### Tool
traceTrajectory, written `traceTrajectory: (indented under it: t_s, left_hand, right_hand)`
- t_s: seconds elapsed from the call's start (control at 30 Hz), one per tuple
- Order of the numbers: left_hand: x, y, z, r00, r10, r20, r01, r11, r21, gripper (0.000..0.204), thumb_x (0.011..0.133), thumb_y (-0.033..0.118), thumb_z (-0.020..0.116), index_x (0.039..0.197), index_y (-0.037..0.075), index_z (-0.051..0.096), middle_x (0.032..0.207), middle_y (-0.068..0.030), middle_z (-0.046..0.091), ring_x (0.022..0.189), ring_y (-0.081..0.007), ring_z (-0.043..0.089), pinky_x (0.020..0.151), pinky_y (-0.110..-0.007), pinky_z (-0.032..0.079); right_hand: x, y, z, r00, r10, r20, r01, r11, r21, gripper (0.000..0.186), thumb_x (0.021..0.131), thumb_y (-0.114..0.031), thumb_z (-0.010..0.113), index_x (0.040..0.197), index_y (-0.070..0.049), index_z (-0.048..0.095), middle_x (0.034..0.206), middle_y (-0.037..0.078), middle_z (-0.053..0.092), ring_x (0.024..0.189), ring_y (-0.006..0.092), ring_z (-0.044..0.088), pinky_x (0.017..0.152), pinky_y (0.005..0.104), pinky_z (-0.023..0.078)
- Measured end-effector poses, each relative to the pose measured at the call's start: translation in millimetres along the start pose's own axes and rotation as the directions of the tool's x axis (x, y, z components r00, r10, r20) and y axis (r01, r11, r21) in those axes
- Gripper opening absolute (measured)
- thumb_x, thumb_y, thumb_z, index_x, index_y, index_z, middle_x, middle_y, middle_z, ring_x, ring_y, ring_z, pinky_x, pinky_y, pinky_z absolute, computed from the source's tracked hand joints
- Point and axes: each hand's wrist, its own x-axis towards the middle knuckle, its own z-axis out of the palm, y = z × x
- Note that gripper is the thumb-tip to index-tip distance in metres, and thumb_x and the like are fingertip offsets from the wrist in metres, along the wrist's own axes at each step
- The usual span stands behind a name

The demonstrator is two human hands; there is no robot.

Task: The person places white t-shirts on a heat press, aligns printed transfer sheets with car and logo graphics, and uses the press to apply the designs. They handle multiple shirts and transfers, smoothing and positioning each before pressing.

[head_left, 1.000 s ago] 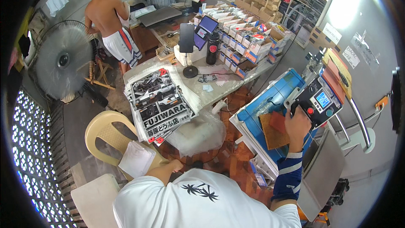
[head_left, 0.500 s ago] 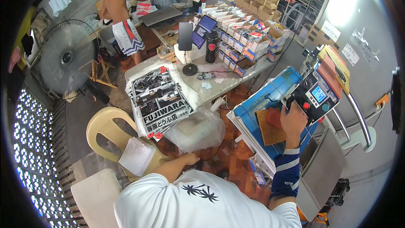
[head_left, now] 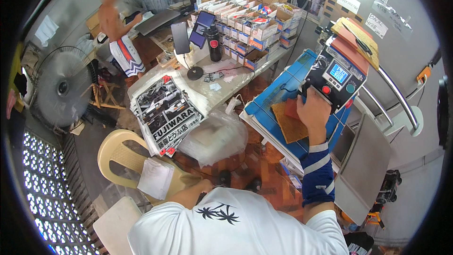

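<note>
My right hand [head_left: 315, 108] is closed round the dark handle of a heat press, just below its black control box [head_left: 337, 78] with a lit display, a red button and a green button. Under that hand lies the press's blue bed [head_left: 283, 95], with a brown pad [head_left: 289, 123] and a smaller reddish pad on it. My left hand [head_left: 205, 187] hangs low beside my body, near the seat of a cream plastic chair [head_left: 111, 160]; its fingers are mostly hidden. A pile of printed sheets [head_left: 165, 113] sits on the table's near end.
The table [head_left: 226, 87] carries a phone on a stand [head_left: 180, 38], a tablet, a black bottle [head_left: 214, 42] and rows of small boxes [head_left: 250, 28]. A clear plastic bag [head_left: 217, 137] hangs by its edge. A fan [head_left: 63, 87] stands left; a person [head_left: 115, 24] stands behind it.
My view has swung a little, so the table and press sit further left. My right hand keeps its hold on the handle. The other person has drawn an outstretched arm in.
</note>
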Motion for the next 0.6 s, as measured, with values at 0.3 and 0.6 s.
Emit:
traceTrajectory:
  t_s: [0.3,0.6]
  left_hand:
    - [4,44,-32,0.921,-0.171,-0.351,-0.018,0.880,-0.474,0.045,0.093,0.045,0.064,0.107,0.005,0.080,0.103,-0.0222,0.077,0.091,-0.0393,0.076,0.084,-0.050,0.058]
    - [-12,17,-38,0.939,-0.137,-0.317,-0.030,0.882,-0.470,0.043,0.095,0.040,0.063,0.112,0.003,0.077,0.110,-0.0249,0.075,0.107,-0.0422,0.072,0.091,-0.047,0.056]
  right_hand:
    - [-7,20,-16,0.999,0.028,0.027,-0.028,0.999,-0.019,0.031,0.092,-0.039,0.068,0.088,-0.009,0.069,0.080,0.014,0.073,0.073,0.0352,0.073,0.067,0.0486,0.059]
    - [-55,78,-39,0.986,0.013,-0.167,-0.034,0.992,-0.122,0.035,0.092,-0.043,0.073,0.077,-0.013,0.067,0.065,0.009,0.066,0.055,0.0293,0.067,0.050,0.0405,0.053]
